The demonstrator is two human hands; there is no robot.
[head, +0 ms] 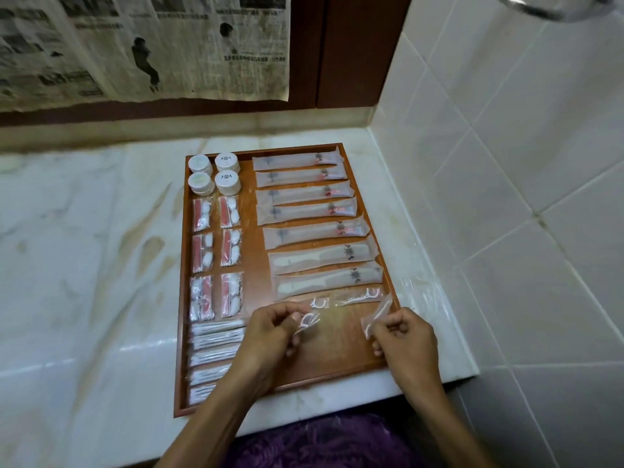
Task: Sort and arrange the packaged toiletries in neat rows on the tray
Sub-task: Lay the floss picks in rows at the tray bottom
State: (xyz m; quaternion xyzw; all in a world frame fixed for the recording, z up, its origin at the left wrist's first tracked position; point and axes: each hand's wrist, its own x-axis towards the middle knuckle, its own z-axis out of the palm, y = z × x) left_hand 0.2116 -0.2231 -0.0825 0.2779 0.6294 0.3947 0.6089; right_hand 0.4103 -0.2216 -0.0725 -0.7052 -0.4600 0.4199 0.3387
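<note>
Both hands hover over the wooden tray [182, 298] on the marble tabletop [84, 248]. The left hand [270, 336] pinches a clear floss-pick packet [309, 320]; the right hand [405, 339] pinches another packet [376, 317] at the tray's 4 o'clock edge. Two more floss-pick packets [358, 297] lie just beyond, at 12 o'clock from the hands, below the long sachets [304, 194].

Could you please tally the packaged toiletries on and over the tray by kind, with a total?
Round white tubs: 4
Red-and-white packets: 6
Long sleeves: 7
Cotton-swab packets: 5
Floss-pick packets: 4, one in each hand
Total: 26
</note>
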